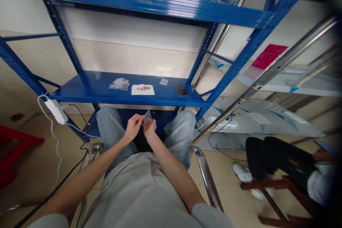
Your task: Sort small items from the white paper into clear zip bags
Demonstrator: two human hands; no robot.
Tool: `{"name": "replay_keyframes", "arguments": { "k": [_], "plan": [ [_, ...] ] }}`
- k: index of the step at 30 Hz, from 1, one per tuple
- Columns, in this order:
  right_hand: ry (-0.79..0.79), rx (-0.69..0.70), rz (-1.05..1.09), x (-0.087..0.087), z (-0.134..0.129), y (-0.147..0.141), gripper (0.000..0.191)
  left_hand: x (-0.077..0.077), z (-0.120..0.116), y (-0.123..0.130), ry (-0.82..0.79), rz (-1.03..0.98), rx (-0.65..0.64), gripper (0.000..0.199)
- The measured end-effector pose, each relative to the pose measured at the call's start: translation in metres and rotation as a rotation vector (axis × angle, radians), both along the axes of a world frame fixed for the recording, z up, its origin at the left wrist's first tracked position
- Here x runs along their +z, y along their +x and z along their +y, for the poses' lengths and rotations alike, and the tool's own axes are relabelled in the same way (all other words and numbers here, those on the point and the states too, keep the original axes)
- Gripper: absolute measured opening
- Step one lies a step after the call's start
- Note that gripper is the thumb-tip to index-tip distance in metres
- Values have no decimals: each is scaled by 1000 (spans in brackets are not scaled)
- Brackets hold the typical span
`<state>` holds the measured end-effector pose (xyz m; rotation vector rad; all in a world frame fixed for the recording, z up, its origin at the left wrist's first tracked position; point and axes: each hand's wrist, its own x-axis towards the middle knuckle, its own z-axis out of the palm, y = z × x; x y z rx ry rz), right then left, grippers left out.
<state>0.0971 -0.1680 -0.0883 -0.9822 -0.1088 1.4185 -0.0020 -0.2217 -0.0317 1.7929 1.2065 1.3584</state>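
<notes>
Between my knees, both hands are at a small clear plastic bag (pixel 148 116). My right hand (pixel 150 126) is closed round its lower part. The fingers of my left hand (pixel 134 124) pinch at the bag's left edge. What the bag contains, if anything, is too small to make out. On the blue shelf (pixel 101 96) in front of me lies a white sheet (pixel 143 92) with several small reddish pieces (pixel 144 88) on it. To its left is a pile of clear plastic bags (pixel 119 84), and to its right another small bag (pixel 164 82).
A blurred-out dark object (pixel 181 91) lies at the shelf's right end. The upper blue beam (pixel 128 1) crosses above. A white power strip (pixel 56 111) hangs at the left post, near a red stool (pixel 18 146). Another person (pixel 283 160) sits at the right.
</notes>
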Motion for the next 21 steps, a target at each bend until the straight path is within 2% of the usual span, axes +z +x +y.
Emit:
{"name": "replay_keyframes", "arguments": {
  "k": [6,12,16,21],
  "plan": [
    [8,-18,53,11,1,-2,41,7,1,2,64,59,105,20],
    [7,-27,88,6,-6,-6,40,8,-5,2,57,49,202,13],
    [-3,-19,76,1,-11,-8,38,7,-6,3,16,9,197,17],
    [1,-24,33,1,-8,-10,36,9,-6,8,-5,22,125,18]
  ]
}}
